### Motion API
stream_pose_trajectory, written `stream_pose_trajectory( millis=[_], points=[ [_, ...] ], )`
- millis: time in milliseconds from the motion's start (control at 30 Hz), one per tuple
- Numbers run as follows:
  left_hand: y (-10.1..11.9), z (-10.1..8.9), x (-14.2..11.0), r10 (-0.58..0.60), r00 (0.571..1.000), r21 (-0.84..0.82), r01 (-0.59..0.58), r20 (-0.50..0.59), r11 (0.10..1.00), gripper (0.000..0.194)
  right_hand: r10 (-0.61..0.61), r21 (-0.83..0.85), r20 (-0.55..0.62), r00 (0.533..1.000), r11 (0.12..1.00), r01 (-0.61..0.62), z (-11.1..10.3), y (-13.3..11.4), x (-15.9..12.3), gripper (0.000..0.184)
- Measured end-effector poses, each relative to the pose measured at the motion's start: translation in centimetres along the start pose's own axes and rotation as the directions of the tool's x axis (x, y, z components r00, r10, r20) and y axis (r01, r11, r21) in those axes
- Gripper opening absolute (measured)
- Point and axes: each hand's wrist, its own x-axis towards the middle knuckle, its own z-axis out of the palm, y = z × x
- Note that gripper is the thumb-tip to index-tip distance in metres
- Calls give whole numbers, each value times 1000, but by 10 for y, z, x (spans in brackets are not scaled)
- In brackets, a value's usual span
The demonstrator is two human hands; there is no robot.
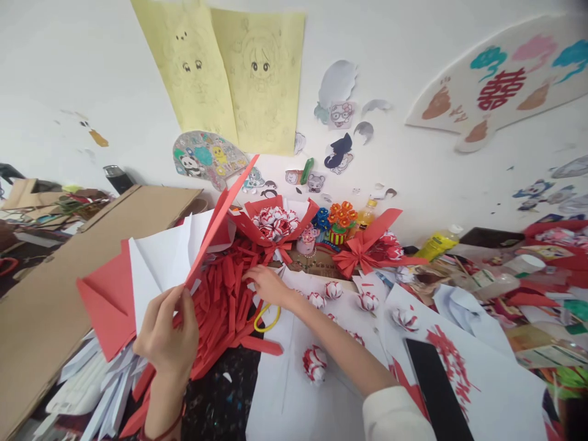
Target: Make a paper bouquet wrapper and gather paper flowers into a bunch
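Note:
My left hand (168,331) is closed on a folded red and white paper wrapper (160,251), pinching its lower edge between thumb and fingers. The wrapper stands tilted, with a red flap rising to the right. My right hand (269,286) reaches over the right side of a heap of folded red paper strips (214,306). Its fingers are bent but apart, with the tips at the strips; nothing is visibly held. Just below that hand lies a yellow scissor handle (267,320). Red and white paper flowers (315,362) rest on white paper (280,392) beneath my right forearm.
A red-wrapped bouquet (275,223) and a second one (374,248) stand by the wall. Cardboard (92,263) leans at left. A black phone (434,386), red paper scraps (450,361) and a yellow bottle (438,242) are at right. White strips (108,392) lie lower left.

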Motion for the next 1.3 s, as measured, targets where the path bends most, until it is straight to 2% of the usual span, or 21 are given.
stream_pose_trajectory(
  millis=[133, 300, 467, 567, 667, 833, 1000, 1133, 1300],
  points=[
    [-2, -3, 3, 15, 999, 7, -15, -37, 1000, 15, 51, -51, 8, 999, 997, -50, 4, 12, 16, 50],
    [-2, -4, 6, -9, 999, 39, 10, -36, 999, 14, 69, -156, 38, 997, 986, -62, 3, 19, 26, 34],
    [-2, -3, 6, -42, 999, 19, 42, -21, 999, 13, 67, -206, 58, 996, 977, -54, -9, 28, 23, 29],
    [-1, 0, 5, -44, 999, -1, 44, -24, 999, 13, 64, -196, 81, 995, 980, -47, -14, 31, 20, 32],
    [1, 5, 5, 13, 999, -2, -13, -52, 1000, 14, 67, -186, 102, 993, 981, -47, -14, 33, 19, 34],
    [0, 8, 6, 71, 995, 20, -69, -66, 997, 16, 127, -173, 75, 989, 978, -113, -10, 34, 22, 42],
    [0, 9, 7, 60, 997, 48, -58, -46, 997, 17, 148, -118, 70, 987, 983, -139, -5, 29, 31, 29],
    [-1, 11, 6, 77, 996, 72, -73, -55, 995, 16, 176, -70, 85, 981, 983, -170, -6, 24, 38, 32],
    [-1, 14, 6, 50, 998, 64, -48, -27, 997, 16, 282, 2, 133, 950, 958, -285, -11, 23, 42, 21]
  ],
)
